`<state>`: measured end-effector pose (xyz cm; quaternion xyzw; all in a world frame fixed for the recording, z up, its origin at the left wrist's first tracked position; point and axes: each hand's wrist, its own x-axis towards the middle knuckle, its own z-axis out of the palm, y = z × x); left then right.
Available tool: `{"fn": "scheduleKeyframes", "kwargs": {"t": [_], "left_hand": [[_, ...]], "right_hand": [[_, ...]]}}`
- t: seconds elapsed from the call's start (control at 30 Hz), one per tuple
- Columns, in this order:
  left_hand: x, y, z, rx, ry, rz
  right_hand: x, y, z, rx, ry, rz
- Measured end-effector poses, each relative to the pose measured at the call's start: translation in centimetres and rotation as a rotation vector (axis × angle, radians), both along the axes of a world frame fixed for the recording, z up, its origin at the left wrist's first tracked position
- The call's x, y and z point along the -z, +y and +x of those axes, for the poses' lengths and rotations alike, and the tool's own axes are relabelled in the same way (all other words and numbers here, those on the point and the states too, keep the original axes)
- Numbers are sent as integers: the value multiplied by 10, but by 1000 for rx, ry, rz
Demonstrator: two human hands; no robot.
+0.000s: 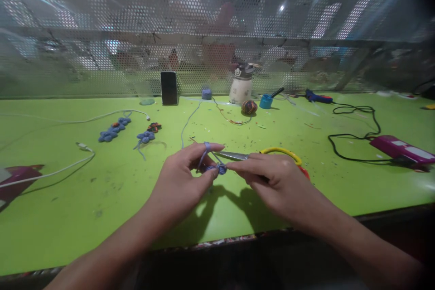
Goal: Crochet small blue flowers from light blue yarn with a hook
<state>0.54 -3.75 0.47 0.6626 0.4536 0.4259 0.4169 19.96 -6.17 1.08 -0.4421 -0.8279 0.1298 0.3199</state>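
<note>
My left hand (185, 174) pinches a small blue-purple crochet piece (221, 169) between thumb and fingers. A strand of the same yarn (207, 147) wraps over its raised index finger. Fingertips of my right hand (272, 174) press together at the piece's right side; whatever they hold is hidden. Behind that hand, scissors (234, 156) with yellow and red handles lie on the table, partly covered. The working yarn runs back to a small blue-purple ball (206, 94). Left of my hands lie a strip of blue crochet flowers (113, 130) and a blue and orange-black pair (146, 136).
On the green table (136, 217) stand a phone (169, 88), a clear cup (146, 95), a bottle (241, 86) and a blue pot (266, 101). A multicolour yarn ball (249, 108), glue gun (317, 97) and corded purple box (401, 149) lie rightward. White cables (84, 120) cross the left.
</note>
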Motion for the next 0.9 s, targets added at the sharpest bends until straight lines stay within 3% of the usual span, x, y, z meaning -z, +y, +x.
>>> {"fn": "scheduleKeyframes", "kwargs": {"t": [0.17,0.27,0.4,0.5,0.57,0.67,0.83,0.9], "left_hand": [[2,-4,0,-70,125,284],[5,-6,1,-84,155,400],[7,-8,2,-106,125,399],[4,-4,1,-120,-19,207],[2,0,-2,-61,-202,-13],[1,8,-6,68,-419,-259],[1,10,-11,154,-465,-348],[1,9,-12,169,-432,-336]], "right_hand": [[9,3,-6,74,294,-204],[18,5,-12,119,531,-420],[27,6,-26,78,945,-693],[32,4,-38,49,1145,-723],[34,3,-43,45,1171,-681],[36,1,-41,66,1032,-519],[31,-2,-21,37,473,100],[27,-3,-11,-23,263,243]]}}
